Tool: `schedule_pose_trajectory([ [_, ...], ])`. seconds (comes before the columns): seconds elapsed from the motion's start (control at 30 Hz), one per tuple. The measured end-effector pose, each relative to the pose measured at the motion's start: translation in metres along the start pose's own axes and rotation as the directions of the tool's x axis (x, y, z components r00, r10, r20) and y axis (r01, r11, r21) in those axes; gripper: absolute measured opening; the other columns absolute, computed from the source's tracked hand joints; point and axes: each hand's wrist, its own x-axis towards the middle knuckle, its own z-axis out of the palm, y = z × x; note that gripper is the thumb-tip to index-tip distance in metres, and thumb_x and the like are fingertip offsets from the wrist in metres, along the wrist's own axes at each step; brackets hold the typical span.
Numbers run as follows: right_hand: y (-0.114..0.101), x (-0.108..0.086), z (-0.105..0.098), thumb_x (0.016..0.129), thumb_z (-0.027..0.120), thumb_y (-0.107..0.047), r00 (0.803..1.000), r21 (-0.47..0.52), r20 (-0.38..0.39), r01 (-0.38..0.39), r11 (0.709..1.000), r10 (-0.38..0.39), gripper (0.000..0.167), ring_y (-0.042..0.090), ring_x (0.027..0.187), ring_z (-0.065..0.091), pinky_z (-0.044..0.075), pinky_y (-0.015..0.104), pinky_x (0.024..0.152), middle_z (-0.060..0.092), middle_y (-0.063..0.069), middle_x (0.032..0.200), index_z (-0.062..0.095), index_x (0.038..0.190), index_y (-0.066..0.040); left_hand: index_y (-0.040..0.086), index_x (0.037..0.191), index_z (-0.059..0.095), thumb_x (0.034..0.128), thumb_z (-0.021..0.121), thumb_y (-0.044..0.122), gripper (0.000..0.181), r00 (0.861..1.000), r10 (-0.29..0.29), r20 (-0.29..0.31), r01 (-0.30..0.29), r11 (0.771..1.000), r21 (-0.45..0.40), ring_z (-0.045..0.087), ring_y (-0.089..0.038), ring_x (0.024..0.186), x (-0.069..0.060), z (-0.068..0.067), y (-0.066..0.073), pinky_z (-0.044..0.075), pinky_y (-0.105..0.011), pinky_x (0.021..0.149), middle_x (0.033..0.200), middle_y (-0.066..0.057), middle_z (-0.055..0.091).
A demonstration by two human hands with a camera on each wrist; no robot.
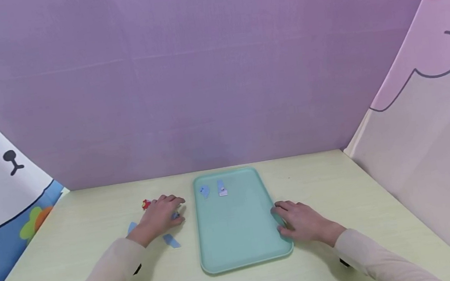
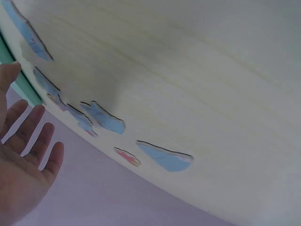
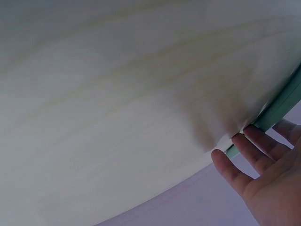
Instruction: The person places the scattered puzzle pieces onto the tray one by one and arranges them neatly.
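A green tray [image 1: 240, 232] lies on the table, with two small blue cut-out pieces near its far left corner: a rounded one [image 1: 204, 191] and a narrow one [image 1: 222, 188]. My left hand [image 1: 160, 219] hovers left of the tray over several flat blue pieces, fingers loosely spread and nothing held. In the left wrist view a half-round blue piece [image 2: 167, 157], a red piece [image 2: 127, 157] and an irregular blue piece [image 2: 106, 117] lie apart on the table. A blue strip [image 1: 171, 240] lies below that hand. At the tray's right rim rests my right hand [image 1: 302, 221], fingers extended.
The pale wood-grain table [image 1: 326, 175] meets a purple cloth wall [image 1: 217, 76] at the back. Printed cloth panels stand at left [image 1: 0, 201] and right [image 1: 432, 148]. Table surface extends on both sides of the tray.
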Motion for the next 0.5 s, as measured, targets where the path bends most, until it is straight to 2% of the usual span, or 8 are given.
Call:
schedule_pose_trajectory([
  [0.23,-0.001,0.000,-0.002,0.086,0.054,-0.033,1.000,0.005,0.006,-0.005,1.000,0.005,0.044,0.027,0.113,0.052,0.048,0.043,0.082,0.053,0.011,0.124,0.052,0.123,-0.007,0.007,0.111,0.061,0.0744,0.072,0.026,0.042,0.999,-0.002,-0.033,0.002,1.000,-0.004,0.057,-0.030,0.092,-0.007,0.001,-0.006,0.048,-0.044,0.073,0.105,-0.010,0.064],
  [0.5,-0.002,0.000,-0.003,0.086,0.054,-0.032,1.000,0.004,0.009,0.000,1.000,0.000,0.044,0.027,0.113,0.052,0.048,0.043,0.081,0.053,0.012,0.124,0.052,0.122,-0.007,0.007,0.113,0.060,0.0739,0.073,0.031,0.048,1.000,-0.022,-0.013,0.021,0.999,-0.029,0.055,-0.033,0.098,-0.008,0.005,-0.012,0.046,-0.048,0.081,0.110,-0.012,0.062],
])
